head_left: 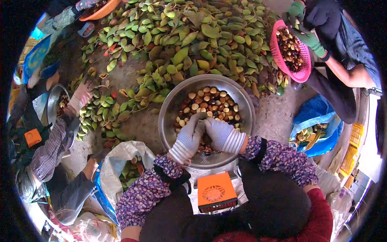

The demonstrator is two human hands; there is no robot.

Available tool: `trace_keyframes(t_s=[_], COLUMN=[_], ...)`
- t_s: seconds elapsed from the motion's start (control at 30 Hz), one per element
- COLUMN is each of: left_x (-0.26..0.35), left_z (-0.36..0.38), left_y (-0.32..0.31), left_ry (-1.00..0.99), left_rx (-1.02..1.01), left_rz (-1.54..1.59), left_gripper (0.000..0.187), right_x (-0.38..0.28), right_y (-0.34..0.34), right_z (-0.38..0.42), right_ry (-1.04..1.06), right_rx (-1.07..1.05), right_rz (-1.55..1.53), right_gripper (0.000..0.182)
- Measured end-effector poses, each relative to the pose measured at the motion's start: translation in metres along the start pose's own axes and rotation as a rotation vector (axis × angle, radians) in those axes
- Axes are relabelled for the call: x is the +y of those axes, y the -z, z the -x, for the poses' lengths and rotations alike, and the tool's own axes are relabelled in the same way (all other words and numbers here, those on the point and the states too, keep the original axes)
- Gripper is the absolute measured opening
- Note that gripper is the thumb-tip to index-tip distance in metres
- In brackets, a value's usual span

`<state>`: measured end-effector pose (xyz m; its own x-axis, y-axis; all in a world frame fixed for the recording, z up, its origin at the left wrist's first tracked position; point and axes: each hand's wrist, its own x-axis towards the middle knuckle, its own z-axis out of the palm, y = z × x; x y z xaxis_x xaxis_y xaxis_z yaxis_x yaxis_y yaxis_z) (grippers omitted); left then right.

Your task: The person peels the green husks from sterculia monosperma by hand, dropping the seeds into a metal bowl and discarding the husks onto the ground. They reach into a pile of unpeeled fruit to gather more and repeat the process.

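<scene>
My left hand (188,136) and my right hand (224,134) wear pale gloves with striped cuffs. They meet over a round metal bowl (167,149), fingers closed and pressed together. Whatever lies between the fingertips is hidden by the gloves. Brown and cream-coloured nuts (206,98) cover much of the bowl's bottom, with some darker pieces near its front edge, below my hands.
Green pods and leaves (181,36) are heaped beyond the bowl. A co-worker's gloved hands are at a pink basket (306,64) at right; another co-worker's hand (82,94) reaches in at left. A blue bag (326,145) and a white sack (111,169) flank me.
</scene>
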<state>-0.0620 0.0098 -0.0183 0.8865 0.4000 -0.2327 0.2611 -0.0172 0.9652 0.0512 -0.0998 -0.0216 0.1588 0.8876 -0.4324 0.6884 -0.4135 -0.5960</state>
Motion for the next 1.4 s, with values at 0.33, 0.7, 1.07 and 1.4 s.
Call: trace_keyframes(t_s=[0.33,0.7,1.07,1.4], left_x=[-0.037,-0.034,-0.034,0.004], left_z=[-0.016,-0.009,-0.006,-0.031], left_y=[0.03,0.031,0.022,0.044], left_ry=[0.131,0.25,0.45,0.212], left_rx=[0.327,0.165,0.069,0.063], left_rz=[0.109,0.164,0.399,0.33], left_gripper=[0.02,0.023,0.023,0.028], right_x=[0.021,0.176,0.175,0.1], right_y=[0.059,0.079,0.065,0.078], right_z=[-0.003,-0.122,-0.156,-0.071], right_ry=[0.303,-0.446,-0.215,0.139], right_rx=[-0.106,0.371,0.438,0.731], right_rz=[-0.219,-0.123,-0.226,-0.468], right_gripper=[0.05,0.033,0.034,0.023])
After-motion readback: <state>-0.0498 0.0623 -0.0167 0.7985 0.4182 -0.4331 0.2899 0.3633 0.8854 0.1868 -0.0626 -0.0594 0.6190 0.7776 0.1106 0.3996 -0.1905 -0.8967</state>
